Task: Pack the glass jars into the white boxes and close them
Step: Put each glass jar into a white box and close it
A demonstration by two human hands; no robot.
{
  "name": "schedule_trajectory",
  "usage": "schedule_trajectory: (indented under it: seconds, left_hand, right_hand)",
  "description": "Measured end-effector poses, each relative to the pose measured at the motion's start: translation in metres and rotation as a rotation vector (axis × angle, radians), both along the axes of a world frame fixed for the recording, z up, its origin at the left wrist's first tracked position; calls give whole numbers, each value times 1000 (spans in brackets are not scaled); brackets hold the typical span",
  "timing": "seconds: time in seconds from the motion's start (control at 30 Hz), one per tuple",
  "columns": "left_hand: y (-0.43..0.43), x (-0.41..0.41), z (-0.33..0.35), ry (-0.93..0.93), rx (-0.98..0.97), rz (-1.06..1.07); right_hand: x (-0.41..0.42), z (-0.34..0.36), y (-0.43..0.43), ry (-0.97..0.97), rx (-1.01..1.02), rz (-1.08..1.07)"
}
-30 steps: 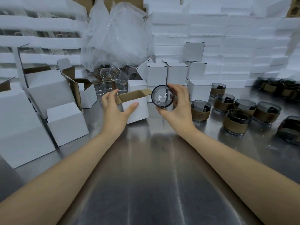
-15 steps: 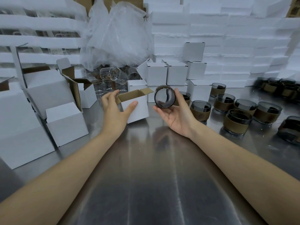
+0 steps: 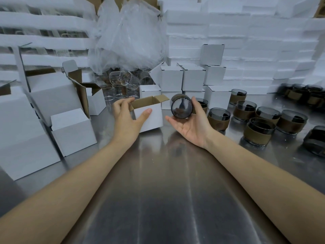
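Observation:
A small white box point(image 3: 153, 117) stands on the steel table with its top flaps open and its brown inside showing. My left hand point(image 3: 125, 120) grips its left end, thumb on the front face and fingers behind. Just right of the box, my right hand point(image 3: 191, 125) holds a dark glass jar point(image 3: 181, 108) with a brown sleeve, palm up. The jar lies on its side with its base facing me, level with the box's open top.
Several more sleeved dark jars point(image 3: 258, 134) stand at the right. Closed white boxes point(image 3: 192, 78) are stacked behind, open folded boxes point(image 3: 73, 131) crowd the left. Clear glasses point(image 3: 121, 80) and a plastic bag point(image 3: 130, 36) lie at the back. The steel table point(image 3: 158, 191) is bare near me.
My right hand has turned palm up and tipped the jar onto its side, bringing it slightly toward the open box. My left hand has kept its hold on the box.

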State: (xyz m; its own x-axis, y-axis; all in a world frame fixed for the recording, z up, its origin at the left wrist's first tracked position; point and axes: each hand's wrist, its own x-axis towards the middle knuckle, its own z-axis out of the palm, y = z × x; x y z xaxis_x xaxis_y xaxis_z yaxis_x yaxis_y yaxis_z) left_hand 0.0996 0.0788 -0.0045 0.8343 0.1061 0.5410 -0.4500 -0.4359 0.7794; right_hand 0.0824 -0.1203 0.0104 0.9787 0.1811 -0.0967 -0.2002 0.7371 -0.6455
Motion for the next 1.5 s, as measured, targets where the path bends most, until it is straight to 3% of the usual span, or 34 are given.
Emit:
schedule_trajectory:
  seconds: [0.13, 0.43, 0.77, 0.9, 1.07, 1.17, 1.5]
  left_hand:
    - [0, 0, 0, 12, -9, -16]
    - [0, 0, 0, 0, -2, -17]
    - [0, 1, -2, -1, -16, -20]
    - [0, 0, -1, 4, -20, -19]
    - [0, -1, 0, 9, -28, -21]
    - [0, -1, 0, 10, -15, -29]
    - [-1, -2, 0, 2, -4, -30]
  right_hand:
    - [4, -4, -3, -107, -61, -143]
    - [0, -11, 5, -453, -898, -470]
    - [0, -12, 5, -455, -982, -487]
    - [3, -11, 5, -313, -874, -503]
    - [3, -5, 5, -310, -332, -353]
    - [0, -1, 0, -276, -110, -239]
    - [-2, 1, -3, -151, -39, -132]
